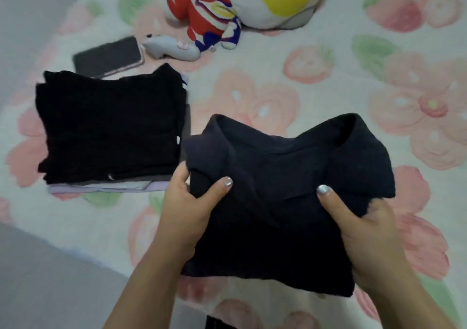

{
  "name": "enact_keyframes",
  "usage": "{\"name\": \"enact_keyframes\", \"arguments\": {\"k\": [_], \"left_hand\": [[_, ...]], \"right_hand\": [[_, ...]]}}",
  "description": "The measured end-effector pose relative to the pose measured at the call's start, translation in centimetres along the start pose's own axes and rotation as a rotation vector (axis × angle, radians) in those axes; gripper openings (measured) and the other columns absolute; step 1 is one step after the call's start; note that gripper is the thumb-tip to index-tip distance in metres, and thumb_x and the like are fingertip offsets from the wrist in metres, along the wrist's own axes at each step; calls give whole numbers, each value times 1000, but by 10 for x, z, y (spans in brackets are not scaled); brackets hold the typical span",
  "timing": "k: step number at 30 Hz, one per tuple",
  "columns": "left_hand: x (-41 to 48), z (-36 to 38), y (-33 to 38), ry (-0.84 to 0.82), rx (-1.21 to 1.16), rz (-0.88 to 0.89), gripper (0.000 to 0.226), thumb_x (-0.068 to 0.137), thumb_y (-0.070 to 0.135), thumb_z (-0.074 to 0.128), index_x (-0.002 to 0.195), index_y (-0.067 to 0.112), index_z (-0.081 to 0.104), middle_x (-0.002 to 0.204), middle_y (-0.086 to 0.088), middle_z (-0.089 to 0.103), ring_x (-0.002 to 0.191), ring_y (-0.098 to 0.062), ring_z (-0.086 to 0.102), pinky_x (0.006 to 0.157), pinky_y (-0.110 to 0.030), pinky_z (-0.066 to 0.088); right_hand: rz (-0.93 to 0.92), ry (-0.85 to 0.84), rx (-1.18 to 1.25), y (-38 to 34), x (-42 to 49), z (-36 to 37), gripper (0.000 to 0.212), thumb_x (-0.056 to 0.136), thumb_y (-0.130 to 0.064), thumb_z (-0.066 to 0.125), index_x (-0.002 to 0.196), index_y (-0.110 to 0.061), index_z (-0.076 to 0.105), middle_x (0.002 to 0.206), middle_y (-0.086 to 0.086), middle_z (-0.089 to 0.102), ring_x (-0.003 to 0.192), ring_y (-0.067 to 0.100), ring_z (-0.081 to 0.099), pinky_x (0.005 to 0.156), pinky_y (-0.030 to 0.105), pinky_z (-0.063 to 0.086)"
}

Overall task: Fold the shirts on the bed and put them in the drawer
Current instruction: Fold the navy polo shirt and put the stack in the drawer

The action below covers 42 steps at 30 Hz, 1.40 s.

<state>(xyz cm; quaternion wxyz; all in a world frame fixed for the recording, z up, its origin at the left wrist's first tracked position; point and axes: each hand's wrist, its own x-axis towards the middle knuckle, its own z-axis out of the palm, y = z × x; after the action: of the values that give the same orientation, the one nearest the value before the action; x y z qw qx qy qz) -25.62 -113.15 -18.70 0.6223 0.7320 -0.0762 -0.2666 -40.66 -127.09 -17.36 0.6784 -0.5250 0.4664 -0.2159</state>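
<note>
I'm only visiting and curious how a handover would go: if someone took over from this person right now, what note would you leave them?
Left hand: grips the left edge of the dark folded shirt, thumb on top.
Right hand: grips its right edge, thumb on top.
Stack of folded shirts: lies on the bed to the left, a black one on top.
Done: the stack; this shirt looks nearly folded.
Left: add it to the stack, then put everything in the drawer, which is not in view.
</note>
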Motion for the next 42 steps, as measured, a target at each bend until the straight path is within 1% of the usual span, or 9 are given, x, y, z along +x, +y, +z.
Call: {"name": "enact_keyframes", "arguments": {"k": [8,12,17,27,31,33,35,37,42], "left_hand": [[82,-174,90,339,179,338,41,63,35,78,100,34,60,95,15,72,86,-5,68,66,-17,54],[147,-222,35,437,408,88,58,69,36,77,118,24,48,121,4,60,105,-12,59,84,-27,46],[170,-219,-55,516,727,-58,70,83,51,57,134,7,36,131,-14,53,117,-35,50,91,-36,38],[174,-222,-49,652,850,-67,93,72,71,54,137,9,31,126,-18,51,116,-38,47,90,-42,37],[169,-236,-25,626,756,-234,123,59,76,62,148,19,-1,147,-19,22,138,-32,18,110,-47,17],[158,-237,-8,601,728,-47,132,51,81,60,148,19,-5,153,-16,13,142,-31,10,111,-47,12],[149,-224,6,575,825,290,126,57,86,48,148,13,1,155,-14,10,142,-36,8,109,-51,12],[149,-204,5,478,987,475,102,74,79,34,148,14,6,155,-17,9,142,-39,4,108,-54,9],[181,-194,-52,358,1151,218,69,92,56,31,148,26,4,157,-8,-4,144,-27,-5,113,-55,5]], "right_hand": [[-187,-329,78,-45,34,208,29,75,-30,71,101,-20,64,93,-12,72,87,3,67,71,20,55],[-86,-312,-154,3,70,280,46,82,-31,67,123,-16,52,118,-1,62,109,20,58,93,39,48],[-84,-232,-438,74,91,292,65,82,-37,65,136,-19,35,127,3,55,113,26,52,87,27,40],[-94,-66,-543,65,95,291,65,68,-47,73,116,-19,38,113,-1,58,106,23,56,81,31,42],[158,-30,-348,46,86,267,108,62,-39,79,142,-24,8,143,4,31,129,21,37,105,38,33],[25,-4,-312,32,71,264,117,56,-42,74,145,-27,0,145,-5,20,135,18,26,109,40,27],[-372,19,-393,21,52,279,108,61,-49,63,147,-19,5,143,-14,15,139,16,18,114,43,19],[-666,-41,-600,23,44,305,89,78,-51,49,147,-10,13,152,2,16,142,26,13,117,41,9],[-602,-240,-1279,74,85,332,64,96,-50,21,148,-25,-6,157,2,-12,143,27,-14,115,46,-7]]}}
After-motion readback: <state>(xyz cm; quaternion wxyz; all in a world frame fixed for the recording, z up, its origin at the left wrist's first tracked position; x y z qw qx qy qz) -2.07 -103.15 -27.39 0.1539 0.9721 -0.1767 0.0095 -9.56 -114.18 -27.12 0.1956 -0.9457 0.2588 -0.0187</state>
